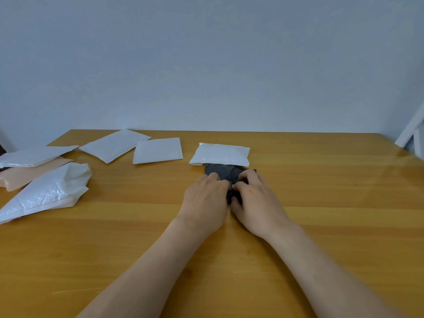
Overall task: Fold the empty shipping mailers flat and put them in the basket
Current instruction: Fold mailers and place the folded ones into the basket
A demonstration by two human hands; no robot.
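Pale wall behind, wooden bench [321,203] underneath. Mid-fold on a black mailer [226,169]: left hand [206,198] and right hand [254,200] side by side, nearly touching, fingers curled onto its crumpled near part, pressing it to the wood. Lies under and just beyond both hands, far edge touching a white mailer [220,154]. Likely next: flatten the crease, then lift it away to a basket, not in view. More mailers [46,191] waiting well off to the left.

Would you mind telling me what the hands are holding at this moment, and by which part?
The left hand and right hand both grip the black mailer by its near part, fingers curled onto it; its far edge lies free.
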